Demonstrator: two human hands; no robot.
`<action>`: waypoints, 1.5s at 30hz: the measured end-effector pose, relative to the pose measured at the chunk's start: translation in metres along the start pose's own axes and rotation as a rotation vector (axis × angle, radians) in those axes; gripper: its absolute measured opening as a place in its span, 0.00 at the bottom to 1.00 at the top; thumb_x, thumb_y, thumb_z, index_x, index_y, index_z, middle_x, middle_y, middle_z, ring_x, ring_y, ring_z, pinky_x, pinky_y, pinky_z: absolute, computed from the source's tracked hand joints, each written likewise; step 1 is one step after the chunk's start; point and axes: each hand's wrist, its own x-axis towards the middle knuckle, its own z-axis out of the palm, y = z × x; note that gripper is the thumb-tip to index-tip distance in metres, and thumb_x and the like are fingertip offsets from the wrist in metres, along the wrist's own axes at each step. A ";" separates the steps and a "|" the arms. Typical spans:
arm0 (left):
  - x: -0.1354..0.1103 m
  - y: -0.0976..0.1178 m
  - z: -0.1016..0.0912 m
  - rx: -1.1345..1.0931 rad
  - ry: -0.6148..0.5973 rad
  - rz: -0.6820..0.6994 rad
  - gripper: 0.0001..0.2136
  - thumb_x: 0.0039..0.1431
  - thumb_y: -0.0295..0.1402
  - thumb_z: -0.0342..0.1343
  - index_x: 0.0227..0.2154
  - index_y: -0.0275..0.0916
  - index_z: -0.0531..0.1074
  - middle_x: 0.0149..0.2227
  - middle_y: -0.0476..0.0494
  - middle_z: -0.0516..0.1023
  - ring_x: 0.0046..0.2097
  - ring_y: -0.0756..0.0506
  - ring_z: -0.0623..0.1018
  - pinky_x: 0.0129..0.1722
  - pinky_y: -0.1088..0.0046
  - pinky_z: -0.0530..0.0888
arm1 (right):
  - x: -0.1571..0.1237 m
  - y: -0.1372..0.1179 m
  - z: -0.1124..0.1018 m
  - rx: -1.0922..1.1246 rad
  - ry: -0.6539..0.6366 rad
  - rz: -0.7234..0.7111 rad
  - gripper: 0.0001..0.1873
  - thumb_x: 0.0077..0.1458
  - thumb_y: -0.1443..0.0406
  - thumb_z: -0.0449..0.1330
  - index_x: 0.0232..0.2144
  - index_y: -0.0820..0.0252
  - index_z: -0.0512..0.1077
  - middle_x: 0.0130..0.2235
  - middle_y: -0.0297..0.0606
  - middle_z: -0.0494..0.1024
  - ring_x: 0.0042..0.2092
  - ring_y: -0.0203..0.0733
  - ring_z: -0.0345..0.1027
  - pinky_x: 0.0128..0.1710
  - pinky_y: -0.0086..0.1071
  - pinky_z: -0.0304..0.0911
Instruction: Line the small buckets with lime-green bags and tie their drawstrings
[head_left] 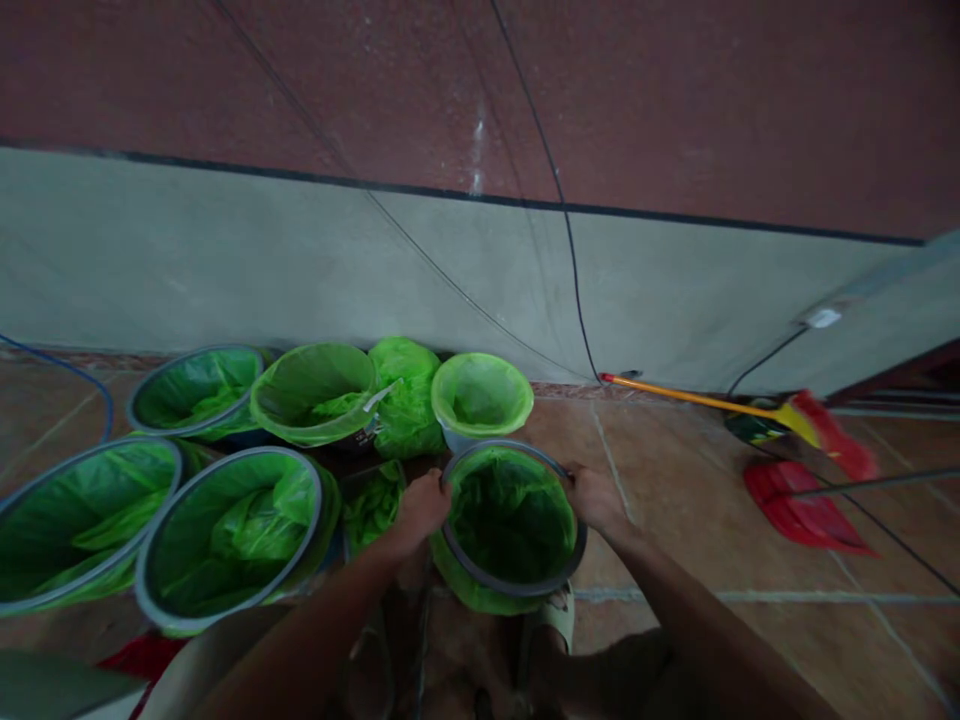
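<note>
Lower middle of the frame, left hand [421, 510] and right hand [596, 497] each clasp the rim of a bin [517, 590] from opposite sides, its green bag [510, 520] apparently fully fitted, like the lined bins [142, 580] at left.

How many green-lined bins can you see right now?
6 bins: one between left hand and right hand; three by the wall; two at left. Green bags may hide another.

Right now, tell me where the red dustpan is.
Head view, right side: the red dustpan lies on the tiled floor just below the broom, right of the held bin.
</note>
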 end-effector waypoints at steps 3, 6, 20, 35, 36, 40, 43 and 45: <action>-0.001 0.000 0.005 0.034 -0.006 0.004 0.12 0.67 0.34 0.46 0.45 0.35 0.71 0.46 0.33 0.80 0.50 0.40 0.79 0.46 0.69 0.70 | 0.000 0.002 0.004 -0.026 -0.023 0.009 0.18 0.61 0.60 0.52 0.48 0.56 0.77 0.42 0.46 0.82 0.46 0.46 0.76 0.42 0.31 0.65; -0.003 -0.001 0.009 0.059 -0.015 0.019 0.13 0.66 0.34 0.47 0.46 0.34 0.70 0.46 0.31 0.80 0.49 0.39 0.79 0.46 0.67 0.71 | 0.000 0.004 0.010 -0.042 -0.036 0.015 0.18 0.61 0.61 0.53 0.48 0.56 0.76 0.43 0.46 0.82 0.47 0.47 0.76 0.43 0.32 0.66; -0.002 -0.007 0.013 0.087 -0.053 0.045 0.13 0.65 0.34 0.46 0.47 0.35 0.70 0.45 0.32 0.80 0.49 0.39 0.80 0.47 0.66 0.72 | 0.001 0.001 0.016 -0.150 -0.114 0.021 0.18 0.59 0.65 0.52 0.47 0.60 0.76 0.46 0.51 0.81 0.50 0.52 0.75 0.44 0.37 0.67; 0.002 -0.010 0.019 0.199 -0.082 0.075 0.14 0.67 0.34 0.45 0.49 0.32 0.69 0.47 0.34 0.79 0.51 0.41 0.79 0.49 0.68 0.73 | 0.003 0.002 0.019 -0.175 -0.139 -0.007 0.17 0.58 0.64 0.53 0.46 0.61 0.76 0.46 0.51 0.81 0.50 0.51 0.75 0.44 0.34 0.66; 0.002 -0.010 0.019 0.196 -0.082 0.077 0.14 0.67 0.34 0.45 0.49 0.32 0.69 0.46 0.34 0.79 0.50 0.40 0.79 0.49 0.68 0.73 | 0.004 0.002 0.020 -0.184 -0.143 -0.012 0.16 0.58 0.65 0.53 0.46 0.61 0.76 0.46 0.51 0.81 0.50 0.50 0.75 0.45 0.34 0.66; 0.003 -0.011 0.019 0.189 -0.091 0.091 0.16 0.67 0.34 0.43 0.46 0.32 0.73 0.46 0.33 0.80 0.50 0.40 0.79 0.48 0.67 0.73 | 0.009 0.006 0.026 -0.223 -0.155 -0.031 0.17 0.59 0.66 0.52 0.46 0.62 0.76 0.46 0.51 0.80 0.49 0.49 0.75 0.45 0.34 0.66; 0.004 -0.011 0.019 0.203 -0.104 0.091 0.17 0.67 0.33 0.43 0.44 0.33 0.75 0.46 0.32 0.80 0.50 0.40 0.80 0.48 0.68 0.73 | 0.011 0.007 0.030 -0.232 -0.148 -0.028 0.17 0.60 0.67 0.51 0.47 0.64 0.75 0.46 0.51 0.80 0.49 0.50 0.75 0.45 0.34 0.65; 0.005 -0.009 0.019 0.211 -0.109 0.077 0.17 0.67 0.33 0.42 0.43 0.32 0.76 0.46 0.32 0.80 0.49 0.40 0.80 0.48 0.69 0.73 | 0.011 0.008 0.031 -0.224 -0.148 -0.032 0.18 0.61 0.67 0.51 0.48 0.64 0.75 0.46 0.52 0.80 0.49 0.50 0.75 0.45 0.34 0.65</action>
